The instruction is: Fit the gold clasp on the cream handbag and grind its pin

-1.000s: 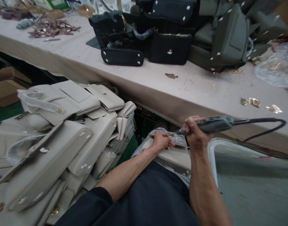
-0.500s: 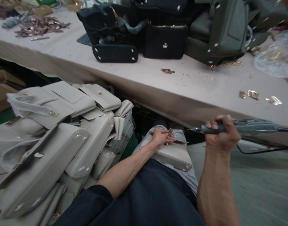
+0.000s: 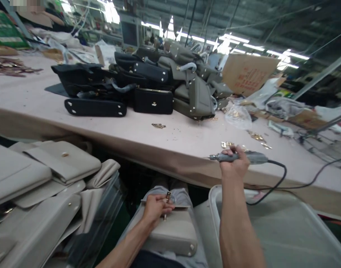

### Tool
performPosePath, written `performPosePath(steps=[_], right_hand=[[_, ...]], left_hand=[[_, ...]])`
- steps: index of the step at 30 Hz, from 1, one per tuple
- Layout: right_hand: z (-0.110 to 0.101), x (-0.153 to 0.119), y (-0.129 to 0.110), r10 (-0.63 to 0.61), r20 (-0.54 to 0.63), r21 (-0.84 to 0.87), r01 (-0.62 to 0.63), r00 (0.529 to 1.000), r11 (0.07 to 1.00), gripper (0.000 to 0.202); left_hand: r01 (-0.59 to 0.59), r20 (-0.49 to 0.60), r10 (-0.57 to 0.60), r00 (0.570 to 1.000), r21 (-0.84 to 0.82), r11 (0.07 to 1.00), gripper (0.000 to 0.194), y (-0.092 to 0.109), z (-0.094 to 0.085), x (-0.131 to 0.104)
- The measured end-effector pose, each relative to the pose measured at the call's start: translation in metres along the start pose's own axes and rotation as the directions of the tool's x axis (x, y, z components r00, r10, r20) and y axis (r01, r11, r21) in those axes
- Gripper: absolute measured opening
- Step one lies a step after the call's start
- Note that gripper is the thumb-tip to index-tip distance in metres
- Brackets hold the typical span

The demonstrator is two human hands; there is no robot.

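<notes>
A light beige bag (image 3: 174, 230) lies across the person's lap, its flap edge raised. My left hand (image 3: 156, 208) is closed at that flap, with a small gold metal fitting (image 3: 168, 196) standing up between its fingers. Raised to the right, my right hand (image 3: 235, 163) is wrapped round a grey electric screwdriver (image 3: 256, 157), whose tip points left over the table's front edge. A cable runs from the tool's right end. The screwdriver does not touch the bag.
Beige bags (image 3: 61, 160) are piled at the left. On the table (image 3: 125, 137) stand black bags (image 3: 153, 102) and olive bags (image 3: 198, 95), with gold fittings (image 3: 227, 144) near the front edge. A large pale tub (image 3: 295, 227) is at the right. A person (image 3: 44, 16) is at the far left.
The view has tilted up, showing more of the table and the hall behind. My right hand with the screwdriver now appears in front of the table edge; my left hand keeps its hold at the flap.
</notes>
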State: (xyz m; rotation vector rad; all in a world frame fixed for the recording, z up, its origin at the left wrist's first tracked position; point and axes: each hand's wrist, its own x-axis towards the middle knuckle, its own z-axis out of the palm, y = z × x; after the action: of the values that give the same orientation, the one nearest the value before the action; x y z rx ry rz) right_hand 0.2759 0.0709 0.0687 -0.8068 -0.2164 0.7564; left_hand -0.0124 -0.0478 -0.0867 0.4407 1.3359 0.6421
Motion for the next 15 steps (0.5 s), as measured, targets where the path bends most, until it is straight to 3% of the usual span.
performPosePath(steps=[3, 6, 8, 13, 15], right_hand=[[0.011, 0.058, -0.006, -0.025, -0.119, 0.064, 0.032, 0.993, 0.997, 0.020], [0.018, 0.095, -0.003, -0.007, -0.289, 0.094, 0.035, 0.957, 0.995, 0.014], [0.022, 0.107, 0.002, -0.002, -0.351, 0.100, 0.039, 0.936, 0.994, 0.016], [0.030, 0.113, 0.018, -0.003, -0.369, 0.109, 0.046, 0.930, 0.993, 0.019], [0.032, 0.114, 0.024, -0.023, -0.373, 0.106, 0.067, 0.928, 0.992, 0.020]], left_hand=[[0.032, 0.017, -0.030, 0.999, -0.097, 0.995, 0.029, -0.002, 0.001, 0.003], [0.031, 0.009, -0.030, 1.000, -0.112, 0.993, 0.026, -0.005, 0.001, 0.005], [0.016, 0.016, -0.015, 1.000, -0.124, 0.992, 0.022, -0.007, 0.000, 0.008], [0.004, 0.018, -0.002, 1.000, -0.094, 0.996, 0.002, -0.012, -0.001, 0.015], [-0.005, 0.023, 0.007, 1.000, -0.088, 0.996, 0.008, -0.015, -0.001, 0.019]])
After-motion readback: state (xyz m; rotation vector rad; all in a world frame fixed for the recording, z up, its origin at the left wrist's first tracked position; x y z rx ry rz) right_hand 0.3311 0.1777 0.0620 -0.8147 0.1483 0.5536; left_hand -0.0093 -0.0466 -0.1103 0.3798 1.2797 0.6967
